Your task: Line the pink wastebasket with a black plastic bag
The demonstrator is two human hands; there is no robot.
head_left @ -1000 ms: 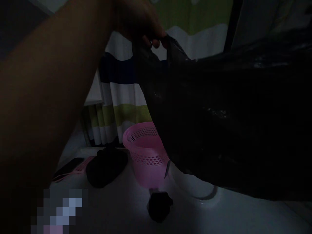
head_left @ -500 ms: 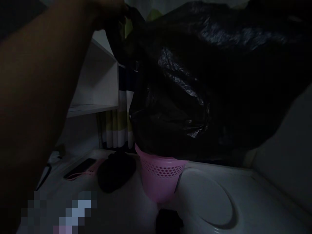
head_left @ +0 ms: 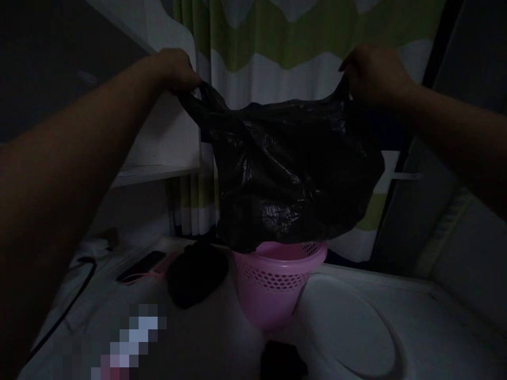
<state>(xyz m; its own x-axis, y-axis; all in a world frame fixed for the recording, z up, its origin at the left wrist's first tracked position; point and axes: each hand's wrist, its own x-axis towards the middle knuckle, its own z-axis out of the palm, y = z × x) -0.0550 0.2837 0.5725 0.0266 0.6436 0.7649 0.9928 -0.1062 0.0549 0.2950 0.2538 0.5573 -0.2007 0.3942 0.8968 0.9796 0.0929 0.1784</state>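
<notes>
A black plastic bag (head_left: 293, 174) hangs spread between both my hands in dim light. My left hand (head_left: 174, 68) grips its upper left corner and my right hand (head_left: 374, 74) grips its upper right corner, both raised. The bag's bottom dips just over the rim of a small pink perforated basket (head_left: 277, 287), which stands upright on a white surface (head_left: 396, 327); whether the bag touches the rim I cannot tell.
A dark bundle (head_left: 196, 274) lies left of the basket and another dark lump (head_left: 283, 361) in front of it. A flat dark device (head_left: 140, 265) on something pink rests at left beside a cable (head_left: 75, 301). A striped green-and-white curtain (head_left: 285, 47) hangs behind.
The bag was close to the camera and filled the view; now it is stretched out in front, lower, its bottom over the basket. My right hand has come into view.
</notes>
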